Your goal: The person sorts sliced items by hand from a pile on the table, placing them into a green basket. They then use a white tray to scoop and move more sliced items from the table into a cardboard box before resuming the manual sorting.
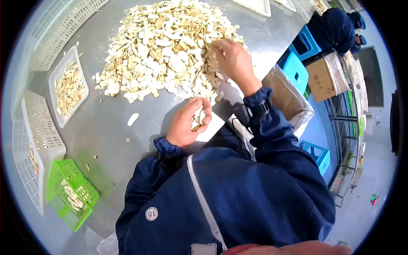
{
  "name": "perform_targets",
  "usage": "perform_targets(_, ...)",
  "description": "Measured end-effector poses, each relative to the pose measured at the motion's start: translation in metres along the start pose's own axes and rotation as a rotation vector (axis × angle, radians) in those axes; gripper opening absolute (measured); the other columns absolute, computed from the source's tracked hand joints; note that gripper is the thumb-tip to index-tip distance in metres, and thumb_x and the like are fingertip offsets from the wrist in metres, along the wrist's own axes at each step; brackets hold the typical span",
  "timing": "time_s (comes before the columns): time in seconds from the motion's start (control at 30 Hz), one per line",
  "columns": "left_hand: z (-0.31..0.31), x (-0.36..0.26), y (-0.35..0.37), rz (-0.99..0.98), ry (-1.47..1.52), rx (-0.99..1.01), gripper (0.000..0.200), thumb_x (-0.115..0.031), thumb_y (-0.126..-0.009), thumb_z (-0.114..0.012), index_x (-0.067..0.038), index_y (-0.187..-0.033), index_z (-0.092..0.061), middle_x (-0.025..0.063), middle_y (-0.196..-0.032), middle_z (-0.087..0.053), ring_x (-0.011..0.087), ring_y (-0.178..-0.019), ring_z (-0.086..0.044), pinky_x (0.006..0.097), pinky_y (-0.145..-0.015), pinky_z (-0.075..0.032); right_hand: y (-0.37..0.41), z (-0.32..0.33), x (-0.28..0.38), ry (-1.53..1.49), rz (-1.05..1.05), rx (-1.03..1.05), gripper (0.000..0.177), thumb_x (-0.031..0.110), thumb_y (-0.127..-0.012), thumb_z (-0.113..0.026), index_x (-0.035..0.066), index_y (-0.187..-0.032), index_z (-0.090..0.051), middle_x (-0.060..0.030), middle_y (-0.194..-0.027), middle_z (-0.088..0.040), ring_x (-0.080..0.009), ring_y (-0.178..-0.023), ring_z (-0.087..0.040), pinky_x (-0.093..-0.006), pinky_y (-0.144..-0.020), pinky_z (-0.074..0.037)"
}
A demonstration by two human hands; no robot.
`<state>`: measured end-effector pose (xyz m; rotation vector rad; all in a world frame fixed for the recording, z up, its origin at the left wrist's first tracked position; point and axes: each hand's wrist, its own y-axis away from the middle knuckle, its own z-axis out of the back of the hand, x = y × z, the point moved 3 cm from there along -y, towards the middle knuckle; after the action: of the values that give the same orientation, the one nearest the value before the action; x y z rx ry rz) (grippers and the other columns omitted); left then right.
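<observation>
A big heap of pale dried slices (165, 46) covers the upper middle of the metal table (114, 153). My left hand (189, 121) is curled near the table's front edge, just below the heap, with its fingers wrapped round a few slices. Higher and to the right, my right hand (235, 61) reaches to the heap's right side. Its fingertips are at the slices, and whether they pinch one is hidden. One loose slice (133, 119) lies left of my left hand.
A white tray (87, 91) of slices, white perforated baskets (46, 123) and a green basket (87, 191) stand at the left. An open lined box (280, 85), blue stools (297, 72) and a cardboard box (321, 78) are at the right. People in dark clothes (335, 29) bend at the upper right.
</observation>
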<state>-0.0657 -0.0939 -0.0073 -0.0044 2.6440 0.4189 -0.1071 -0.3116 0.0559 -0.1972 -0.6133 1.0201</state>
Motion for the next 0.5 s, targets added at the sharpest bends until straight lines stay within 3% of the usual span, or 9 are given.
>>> perform_targets(0.07,0.001,0.002,0.000,-0.005,-0.028,0.008,0.023,-0.029,-0.112,-0.047,-0.008,-0.111,-0.057,0.0024,-0.098,-0.059,0.0105,-0.075,-0.055,0.0214,-0.051,-0.038,-0.016,-0.008,-0.019,0.107,-0.008,-0.092,0.019,0.025,-0.096,-0.069,0.011,-0.106,-0.077,-0.0122,-0.101,-0.074,-0.0357,-0.091,-0.071,-0.0450,-0.080,-0.057)
perform_targets(0.27,0.005,0.000,-0.002,-0.095,-0.224,0.030,0.023,-0.029,-0.112,-0.048,-0.008,-0.112,-0.058,0.0022,-0.097,-0.058,0.0104,-0.075,-0.055,0.0210,-0.051,-0.037,-0.038,-0.022,-0.024,0.026,-0.120,0.033,0.023,0.028,-0.095,-0.069,0.012,-0.111,-0.076,-0.0120,-0.107,-0.074,-0.0348,-0.092,-0.072,-0.0446,-0.078,-0.057)
perform_targets(0.47,0.006,0.004,-0.001,-0.041,-0.013,0.081,0.019,-0.024,-0.111,-0.049,-0.009,-0.111,-0.060,0.0012,-0.098,-0.058,0.0105,-0.078,-0.057,0.0206,-0.053,-0.040,-0.038,-0.022,-0.027,0.024,-0.096,0.056,0.023,0.028,-0.097,-0.068,0.013,-0.113,-0.077,-0.0107,-0.111,-0.074,-0.0331,-0.092,-0.073,-0.0424,-0.080,-0.057)
perform_targets(0.5,0.006,0.002,-0.001,-0.257,-0.349,0.153,0.017,-0.021,-0.110,-0.050,-0.008,-0.112,-0.060,0.0011,-0.098,-0.057,0.0100,-0.080,-0.056,0.0211,-0.054,-0.041,-0.040,-0.022,-0.026,0.048,-0.100,0.072,0.023,0.028,-0.098,-0.068,0.013,-0.114,-0.077,-0.0107,-0.111,-0.075,-0.0327,-0.092,-0.074,-0.0419,-0.080,-0.057)
